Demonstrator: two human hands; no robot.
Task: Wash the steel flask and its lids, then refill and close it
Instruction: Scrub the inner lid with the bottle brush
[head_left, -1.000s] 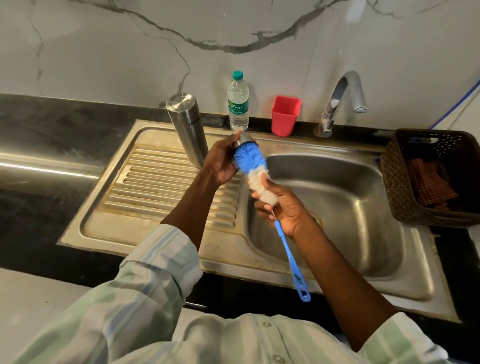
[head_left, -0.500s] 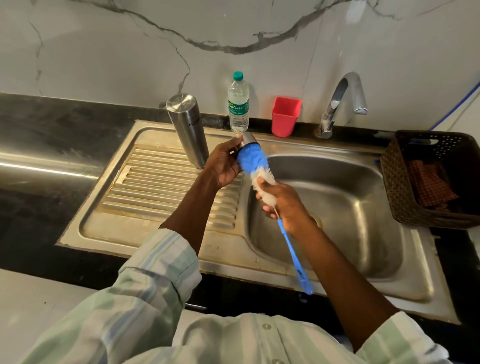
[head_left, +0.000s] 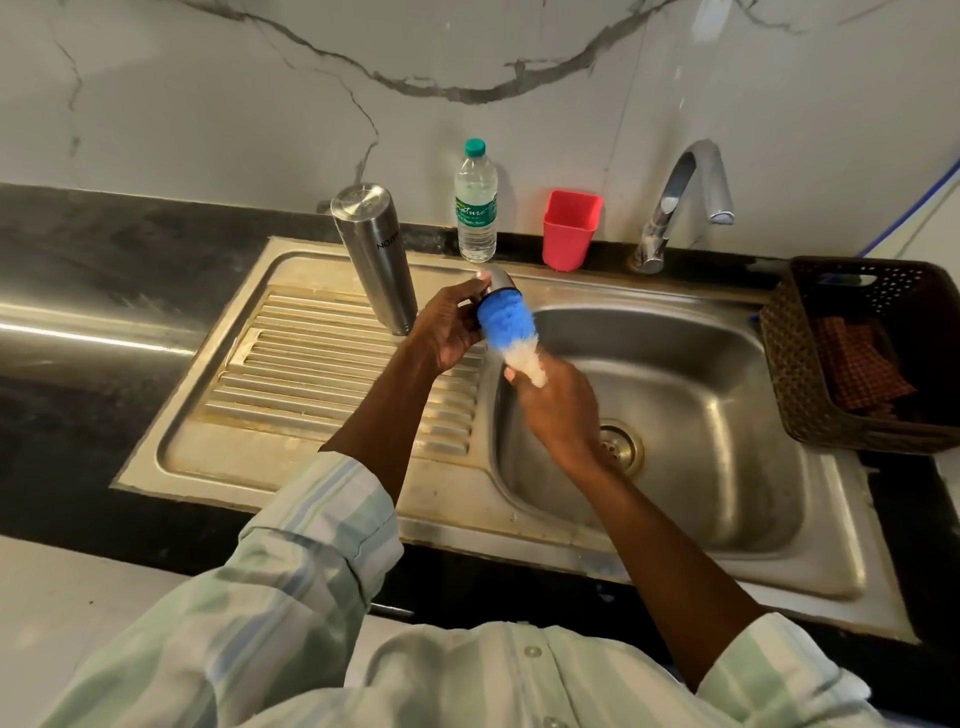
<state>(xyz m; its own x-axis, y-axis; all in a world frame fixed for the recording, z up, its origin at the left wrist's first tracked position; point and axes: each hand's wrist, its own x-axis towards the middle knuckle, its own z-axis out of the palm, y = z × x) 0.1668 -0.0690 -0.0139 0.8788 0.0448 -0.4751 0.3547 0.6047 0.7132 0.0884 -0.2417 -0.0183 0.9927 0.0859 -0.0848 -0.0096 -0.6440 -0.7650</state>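
The right grip (head_left: 558, 410) clenches the brush (head_left: 511, 335) at the base of its bristles; just beyond, the left grip (head_left: 449, 332) grasps the lid (head_left: 498, 283) with the blue bristles pushed into it, over the sink (head_left: 727, 322) edge. Best to twist the brush fully inside and keep the lid over the basin. Farther left, the flask (head_left: 374, 254) stands inverted on the drainboard.

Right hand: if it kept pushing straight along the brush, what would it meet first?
The right hand points up-left along the bottle brush, so it would first press into the steel lid held by the left hand. Beyond that probably the plastic water bottle, though depth is unclear.
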